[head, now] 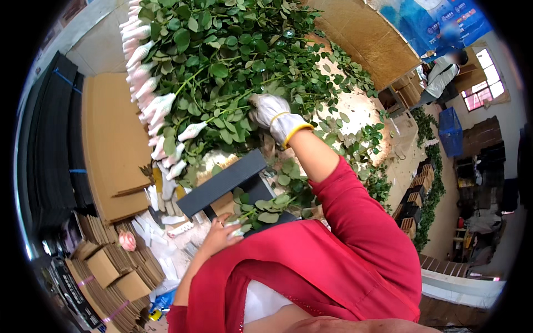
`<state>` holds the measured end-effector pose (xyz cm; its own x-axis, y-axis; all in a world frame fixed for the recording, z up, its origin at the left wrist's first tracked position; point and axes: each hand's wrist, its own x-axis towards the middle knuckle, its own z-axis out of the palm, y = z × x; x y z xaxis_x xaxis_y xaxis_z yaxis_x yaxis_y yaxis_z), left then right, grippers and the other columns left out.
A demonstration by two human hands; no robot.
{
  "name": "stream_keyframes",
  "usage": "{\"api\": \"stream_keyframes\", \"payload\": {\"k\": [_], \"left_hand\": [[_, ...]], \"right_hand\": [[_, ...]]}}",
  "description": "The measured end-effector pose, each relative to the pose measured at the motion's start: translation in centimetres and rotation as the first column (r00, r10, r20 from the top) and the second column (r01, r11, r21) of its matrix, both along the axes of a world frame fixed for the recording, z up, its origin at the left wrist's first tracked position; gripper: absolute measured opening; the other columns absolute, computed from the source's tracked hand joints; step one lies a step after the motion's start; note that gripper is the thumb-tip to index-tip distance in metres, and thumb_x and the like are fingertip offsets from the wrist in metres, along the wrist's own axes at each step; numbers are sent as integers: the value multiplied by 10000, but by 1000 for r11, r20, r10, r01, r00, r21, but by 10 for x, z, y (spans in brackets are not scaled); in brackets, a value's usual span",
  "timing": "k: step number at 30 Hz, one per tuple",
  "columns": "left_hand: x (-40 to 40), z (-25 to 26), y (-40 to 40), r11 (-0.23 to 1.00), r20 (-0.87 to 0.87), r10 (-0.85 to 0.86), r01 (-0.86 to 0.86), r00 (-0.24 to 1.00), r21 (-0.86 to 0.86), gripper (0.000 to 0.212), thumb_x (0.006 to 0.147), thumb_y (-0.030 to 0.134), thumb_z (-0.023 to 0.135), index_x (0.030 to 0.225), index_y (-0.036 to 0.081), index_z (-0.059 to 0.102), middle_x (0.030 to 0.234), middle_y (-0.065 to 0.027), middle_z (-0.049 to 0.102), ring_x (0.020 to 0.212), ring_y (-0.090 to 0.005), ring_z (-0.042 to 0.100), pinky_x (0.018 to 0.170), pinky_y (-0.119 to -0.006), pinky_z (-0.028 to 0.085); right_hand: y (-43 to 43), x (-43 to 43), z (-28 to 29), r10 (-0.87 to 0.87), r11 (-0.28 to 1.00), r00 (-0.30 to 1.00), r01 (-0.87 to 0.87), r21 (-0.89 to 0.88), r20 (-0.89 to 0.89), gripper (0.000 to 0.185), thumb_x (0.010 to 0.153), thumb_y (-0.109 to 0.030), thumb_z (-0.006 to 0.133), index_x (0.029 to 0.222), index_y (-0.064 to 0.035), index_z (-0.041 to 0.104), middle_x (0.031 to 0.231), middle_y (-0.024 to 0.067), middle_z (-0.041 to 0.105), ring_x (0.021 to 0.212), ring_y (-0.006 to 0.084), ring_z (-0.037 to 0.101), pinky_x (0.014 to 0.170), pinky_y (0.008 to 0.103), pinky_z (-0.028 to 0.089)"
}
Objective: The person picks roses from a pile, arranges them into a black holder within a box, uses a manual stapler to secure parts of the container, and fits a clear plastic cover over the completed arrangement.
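Note:
A large pile of leafy rose stems (233, 62), their heads in white foam net sleeves (158, 106) along the left side, lies before me. My right hand (270, 112), in a white glove with a yellow cuff, is in among the stems, its fingers curled at a stem whose sleeved head (192, 131) points left; its fingertips are partly hidden. My left hand (220, 235), bare with a ring, rests on a sleeved rose head near my body, beside a dark open box (222, 183). Leafy stems (266, 210) extend right from that head, across the box.
Flat cardboard (116, 145) and stacked black sheets (50, 145) stand at left. Folded cartons (125, 274), a pink rose (127, 240) and white strips (166, 266) lie lower left. Used gloves (168, 189) lie beside the box. A person (441, 77) is at far right.

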<state>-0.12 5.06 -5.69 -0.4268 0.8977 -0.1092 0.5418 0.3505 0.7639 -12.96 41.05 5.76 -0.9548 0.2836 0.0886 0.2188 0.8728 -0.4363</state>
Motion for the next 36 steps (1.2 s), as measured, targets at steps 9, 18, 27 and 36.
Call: {"api": "stream_keyframes", "payload": {"k": [9,18,27,36], "left_hand": [[2,23,1,997,-4,48,-48,999,-66,459,691,306,766,1101,135,653,1145,-203,467,1065,-372,431,920,-404,388],[7,6,4,990,-111,140,-138,984,30,506,659,234,786,1137,193,624,1270,-232,409,1148,-408,416,955,-455,382],[12,6,-6,994,-181,110,-113,977,-5,535,667,226,775,1173,184,609,1187,-218,467,1072,-410,457,911,-464,391],[12,-10,-1,955,-153,259,-229,954,188,612,611,288,813,1146,91,592,1131,-116,570,1083,-321,497,964,-450,345]], "right_hand": [[-24,72,15,511,780,851,-517,351,119,216,826,-121,593,1036,-135,644,817,52,668,678,225,648,595,324,541],[-31,-54,-19,286,857,946,-323,402,150,181,795,-135,537,953,-87,611,925,103,631,830,312,636,676,403,525],[-54,16,76,534,784,800,-348,514,-273,215,735,-145,569,948,-116,562,824,77,559,751,261,609,584,397,505],[-19,85,-55,477,857,875,-485,174,88,247,777,-147,584,1015,-101,632,965,162,625,850,324,637,735,411,522]]}}
